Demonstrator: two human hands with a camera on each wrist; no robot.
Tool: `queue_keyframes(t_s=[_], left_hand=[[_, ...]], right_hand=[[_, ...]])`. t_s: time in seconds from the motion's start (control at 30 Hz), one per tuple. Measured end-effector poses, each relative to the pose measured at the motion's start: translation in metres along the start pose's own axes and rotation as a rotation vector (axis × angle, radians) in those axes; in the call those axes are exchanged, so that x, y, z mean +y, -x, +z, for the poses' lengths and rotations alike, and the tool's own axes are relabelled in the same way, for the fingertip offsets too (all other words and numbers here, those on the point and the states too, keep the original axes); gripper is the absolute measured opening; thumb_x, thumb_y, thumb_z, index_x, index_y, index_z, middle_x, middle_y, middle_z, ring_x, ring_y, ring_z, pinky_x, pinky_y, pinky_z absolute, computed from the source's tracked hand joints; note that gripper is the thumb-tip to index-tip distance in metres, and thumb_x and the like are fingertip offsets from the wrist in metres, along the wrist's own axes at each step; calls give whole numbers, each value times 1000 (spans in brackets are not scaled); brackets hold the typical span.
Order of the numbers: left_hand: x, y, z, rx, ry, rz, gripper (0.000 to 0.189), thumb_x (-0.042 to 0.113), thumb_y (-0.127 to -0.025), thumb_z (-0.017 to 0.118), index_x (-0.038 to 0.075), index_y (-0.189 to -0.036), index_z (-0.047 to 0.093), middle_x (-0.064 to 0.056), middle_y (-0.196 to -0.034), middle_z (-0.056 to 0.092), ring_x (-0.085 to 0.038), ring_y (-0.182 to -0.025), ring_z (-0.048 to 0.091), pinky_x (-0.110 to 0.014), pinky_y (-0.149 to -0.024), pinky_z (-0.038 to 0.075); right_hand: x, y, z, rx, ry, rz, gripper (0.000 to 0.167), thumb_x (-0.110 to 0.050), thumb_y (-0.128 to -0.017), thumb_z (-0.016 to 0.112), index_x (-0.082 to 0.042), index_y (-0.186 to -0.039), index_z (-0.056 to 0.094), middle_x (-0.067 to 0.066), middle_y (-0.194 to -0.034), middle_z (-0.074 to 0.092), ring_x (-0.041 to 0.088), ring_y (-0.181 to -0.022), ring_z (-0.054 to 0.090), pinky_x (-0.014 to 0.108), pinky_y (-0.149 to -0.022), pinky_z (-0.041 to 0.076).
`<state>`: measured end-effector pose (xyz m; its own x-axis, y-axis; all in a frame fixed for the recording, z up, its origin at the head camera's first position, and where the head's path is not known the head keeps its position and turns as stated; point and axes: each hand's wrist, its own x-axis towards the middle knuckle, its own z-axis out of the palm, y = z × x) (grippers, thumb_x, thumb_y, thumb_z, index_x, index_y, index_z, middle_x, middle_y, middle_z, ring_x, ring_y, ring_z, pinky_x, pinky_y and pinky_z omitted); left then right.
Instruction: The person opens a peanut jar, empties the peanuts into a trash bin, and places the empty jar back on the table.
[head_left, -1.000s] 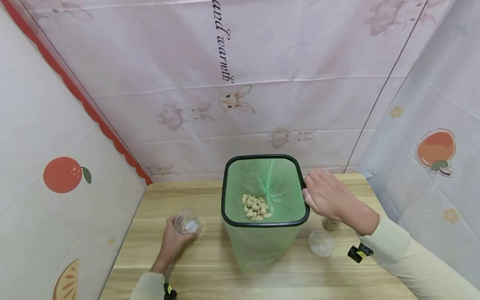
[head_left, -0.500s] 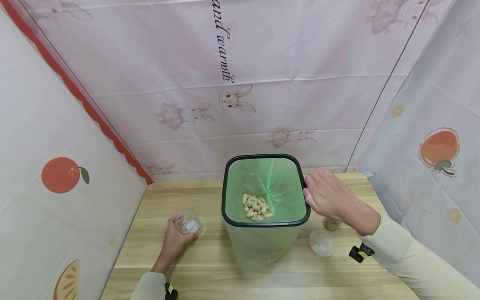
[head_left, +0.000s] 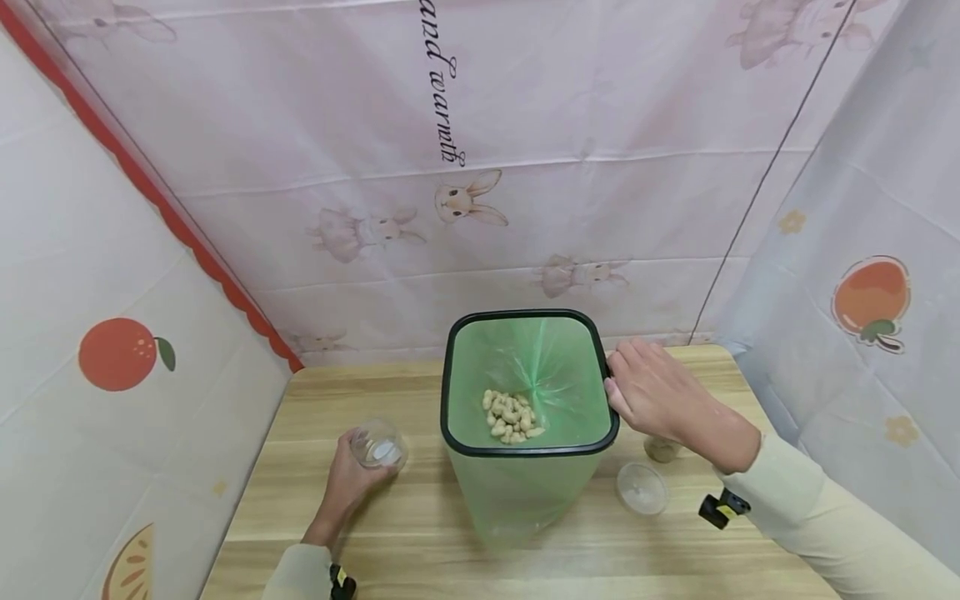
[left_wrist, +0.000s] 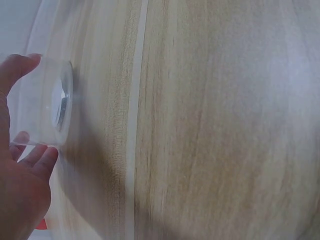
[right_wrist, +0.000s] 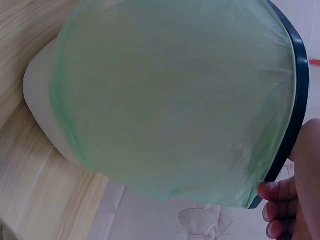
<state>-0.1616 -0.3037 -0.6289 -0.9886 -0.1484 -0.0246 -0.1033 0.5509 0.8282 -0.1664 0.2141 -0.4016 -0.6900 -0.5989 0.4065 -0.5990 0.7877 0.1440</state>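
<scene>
A clear plastic jar (head_left: pixel 380 445) with a small whitish disc at its bottom stands on the left of the table. My left hand (head_left: pixel 351 477) grips it from the side; in the left wrist view, thumb and fingers lie on opposite sides of the jar (left_wrist: pixel 37 107). At the middle stands a trash bin (head_left: pixel 525 487) lined with a green bag, a black rim (head_left: pixel 528 452) round its top. Peanuts (head_left: pixel 510 417) in their shells lie inside. My right hand (head_left: pixel 652 390) holds the rim at its right side, fingers curled at the black edge (right_wrist: pixel 300 90).
A clear round lid (head_left: pixel 642 488) lies on the wooden table (head_left: pixel 390 550) right of the bin. Behind it, partly hidden under my right wrist, is a small container (head_left: pixel 663 448) with tan contents. Printed cloth (head_left: pixel 375 292) hangs along the back and sides.
</scene>
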Motion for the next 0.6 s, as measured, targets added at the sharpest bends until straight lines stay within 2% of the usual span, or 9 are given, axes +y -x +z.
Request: queue_keyframes(t_s=[0.6], left_hand=[[4, 1, -8, -47, -73, 55, 112, 22, -66, 98, -6, -152, 31, -32, -154, 44, -47, -145, 42, -62, -122, 33]], right_hand=[[0, 2, 2, 12, -78, 28, 20, -20, -94, 51, -5, -82, 57, 6, -76, 48, 25, -72, 43, 35, -66, 35]])
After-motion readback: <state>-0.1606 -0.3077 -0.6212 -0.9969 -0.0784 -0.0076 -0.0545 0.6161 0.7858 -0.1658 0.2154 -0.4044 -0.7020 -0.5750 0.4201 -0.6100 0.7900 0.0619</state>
